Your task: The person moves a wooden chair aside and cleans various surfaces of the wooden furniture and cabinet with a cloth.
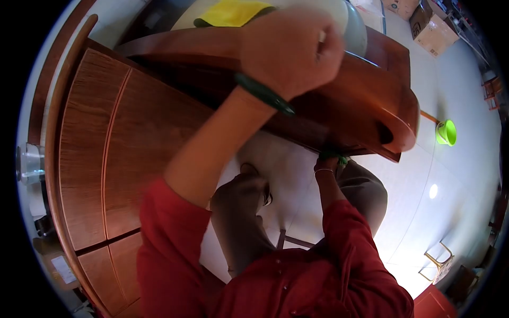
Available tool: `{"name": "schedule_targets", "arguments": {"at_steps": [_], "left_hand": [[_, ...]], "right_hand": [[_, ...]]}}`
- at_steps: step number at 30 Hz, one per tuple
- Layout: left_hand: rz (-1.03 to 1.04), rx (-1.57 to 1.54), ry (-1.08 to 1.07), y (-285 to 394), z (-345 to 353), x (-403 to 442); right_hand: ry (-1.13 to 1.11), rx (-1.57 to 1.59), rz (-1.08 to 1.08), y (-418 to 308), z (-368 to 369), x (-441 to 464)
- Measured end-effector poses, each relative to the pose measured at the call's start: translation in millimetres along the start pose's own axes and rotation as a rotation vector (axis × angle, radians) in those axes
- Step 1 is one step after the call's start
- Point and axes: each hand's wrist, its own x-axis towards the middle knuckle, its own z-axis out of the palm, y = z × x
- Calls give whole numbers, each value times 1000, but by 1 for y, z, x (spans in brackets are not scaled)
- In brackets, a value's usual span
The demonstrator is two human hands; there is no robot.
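Observation:
My left hand, with a dark green bangle at its wrist, is raised close to the camera in front of the reddish-brown wooden furniture. Its fingers are curled into a fist, and what they hold, if anything, is hidden. Low at the underside of that furniture, my right hand is closed on a green cloth; the furniture's edge hides part of it. On top of the furniture, behind my left hand, lies a yellow cloth with a dark edge.
A wooden panelled surface with a raised rim stands at the left. On the pale floor at the right are a lime green bucket and a small stool. Cardboard boxes stand at the upper right. My legs are below.

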Motion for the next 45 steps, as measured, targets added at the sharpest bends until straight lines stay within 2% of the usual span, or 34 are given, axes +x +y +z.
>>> {"name": "schedule_targets", "arguments": {"at_steps": [1, 3, 7, 8, 9, 11, 12, 14, 15, 19, 21, 28, 29, 30, 32, 33, 35, 38, 39, 41, 43, 45], "left_hand": [[-19, -36, -154, 1, -3, -5], [91, -292, 536, 13, 26, -14], [31, -656, 740, 39, 67, -95], [-195, -791, 563, 50, 67, -120], [-398, -853, 476, 54, 99, -152], [-714, -979, 433, 57, 157, -190], [-723, -976, 454, 51, 164, -189], [-635, -761, 404, 47, 173, -195], [-700, -837, 306, 43, 160, -188], [-709, -742, 232, 24, 156, -204], [-753, -740, 104, 25, 146, -202], [-772, -661, 39, 18, 144, -207], [-774, -666, 40, 17, 143, -207], [-787, -673, 25, 16, 141, -207], [-804, -687, 14, 12, 143, -209], [-790, -690, 41, 11, 145, -210], [-786, -707, 78, 11, 151, -209], [-812, -696, 71, 10, 151, -204], [-790, -699, 5, 13, 153, -202], [-765, -700, -46, 19, 158, -197], [-658, -661, -109, 27, 162, -195], [-645, -674, -155, 33, 169, -192]], "right_hand": [[-10, -2, -1, 5, 0, 3], [-13, -23, 14, 18, 6, 1], [33, -73, 88, 42, 26, -11], [43, -80, 109, 46, 31, -14], [56, -86, 129, 49, 36, -17], [70, -104, 175, 58, 47, -22], [74, -116, 191, 64, 52, -25], [74, -160, 244, 80, 62, -28], [81, -172, 269, 88, 66, -33], [89, -215, 339, 127, 91, -42], [101, -228, 378, 148, 121, -58], [90, -318, 578, 222, 192, -90], [-7, -343, 677, 223, 203, -96], [-4, -346, 675, 228, 212, -99], [-240, -436, 785, 238, 229, -100], [-235, -448, 783, 242, 232, -97], [-141, -619, 774, 241, 231, -90], [-159, -669, 810, 227, 228, -87], [-162, -682, 806, 223, 221, -83], [-260, -500, 803, 209, 198, -67], [-440, -545, 766, 172, 175, -60], [-418, -323, 754, 124, 145, -63]]}}
